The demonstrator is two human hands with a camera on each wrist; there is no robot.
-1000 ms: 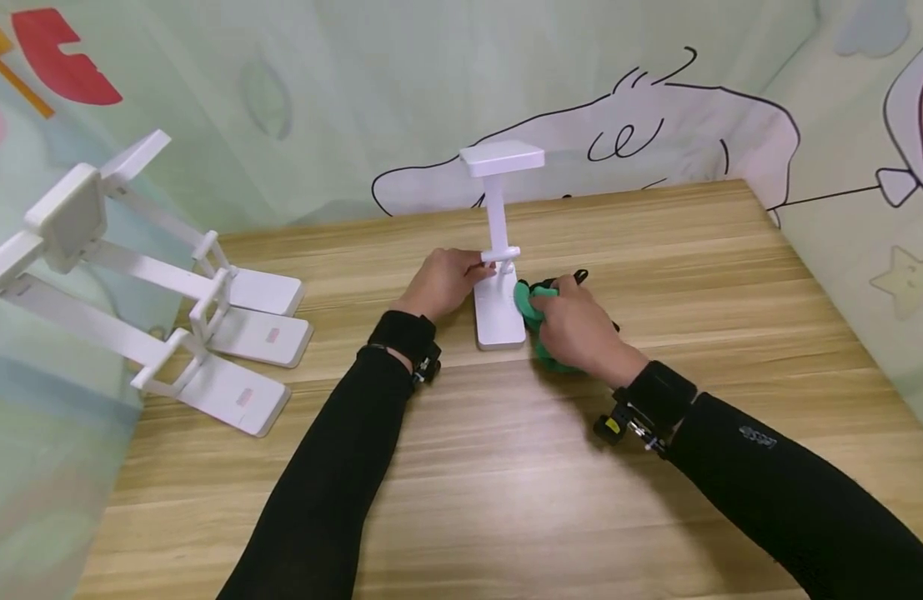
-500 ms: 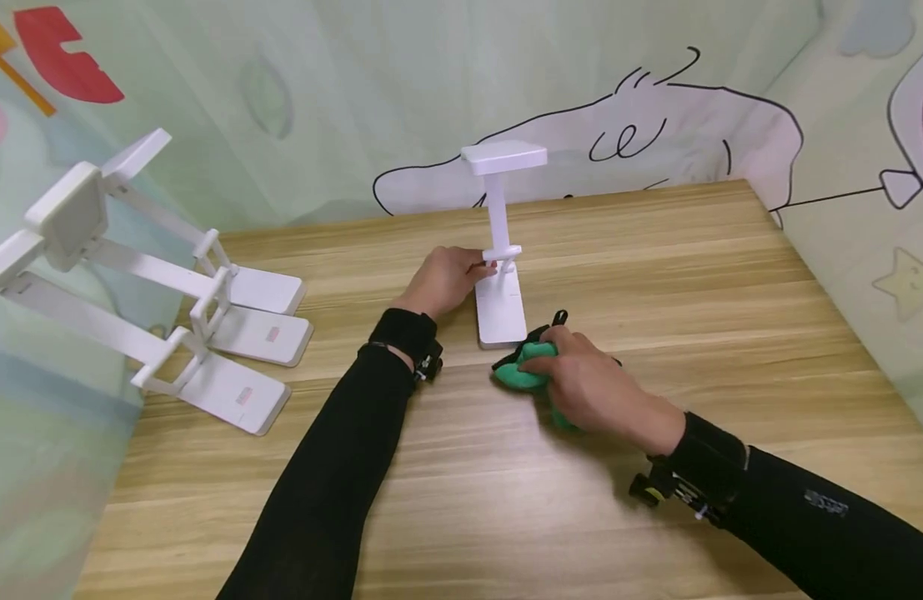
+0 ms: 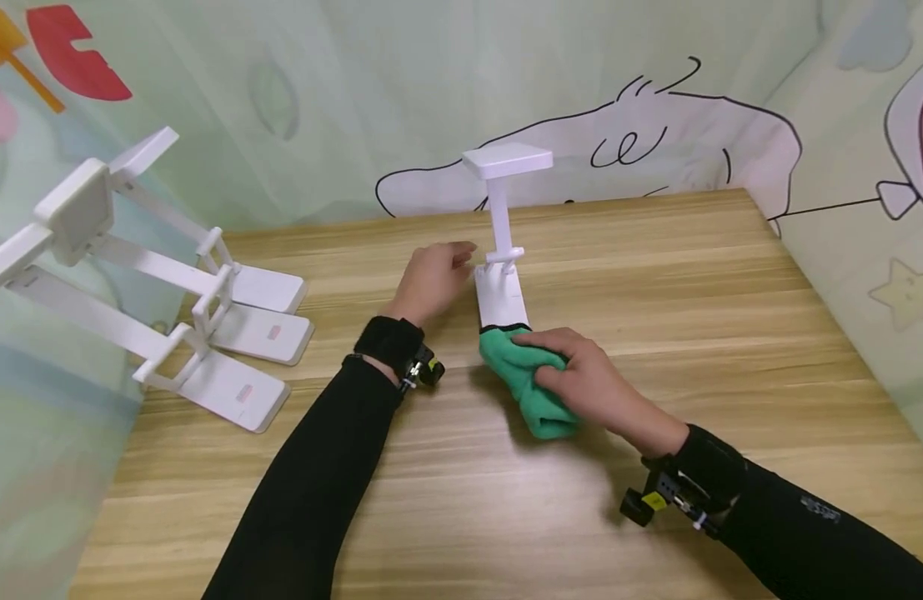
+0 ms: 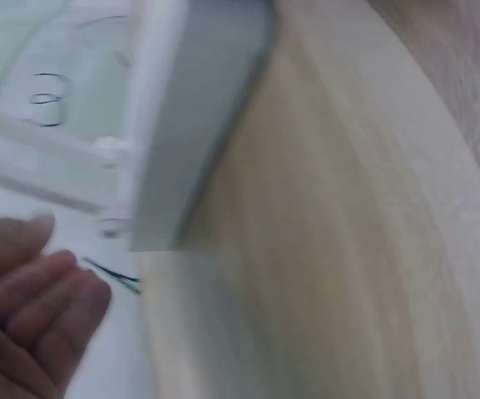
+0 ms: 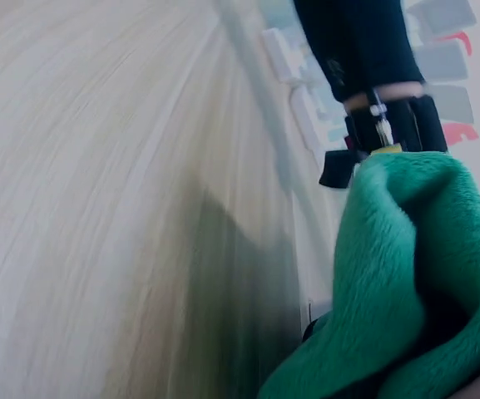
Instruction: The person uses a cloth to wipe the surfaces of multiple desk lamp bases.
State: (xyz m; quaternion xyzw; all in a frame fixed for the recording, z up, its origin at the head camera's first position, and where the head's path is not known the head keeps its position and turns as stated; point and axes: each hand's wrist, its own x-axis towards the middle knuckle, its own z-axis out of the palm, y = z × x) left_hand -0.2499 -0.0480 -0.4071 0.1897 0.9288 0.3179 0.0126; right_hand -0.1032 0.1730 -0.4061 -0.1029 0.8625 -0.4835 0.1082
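A white desk lamp (image 3: 500, 287) stands upright in the middle of the wooden table in the head view. The front end of its base is covered by a green cloth (image 3: 517, 367) with a black edge. My right hand (image 3: 592, 379) holds this cloth between thumb and fingers, pressing it over the base. In the right wrist view the cloth (image 5: 381, 274) hangs in thick folds and hides most of that hand. Left of the lamp is my left hand (image 3: 433, 279), fingers loosely bent. The left wrist view shows these fingers (image 4: 65, 324) apart from the lamp base (image 4: 190, 108), holding nothing.
Three more white lamps stand in a row at the table's left side, with bases such as the nearest one (image 3: 228, 390) pointing right. A printed curtain (image 3: 318, 108) hangs behind the wooden table (image 3: 461, 517). Each wrist wears a black strap with a small camera.
My right hand has moved the cloth from the lamp's right side, toward me, then onto the front of its base. My left hand has let go of the lamp and drawn slightly left.
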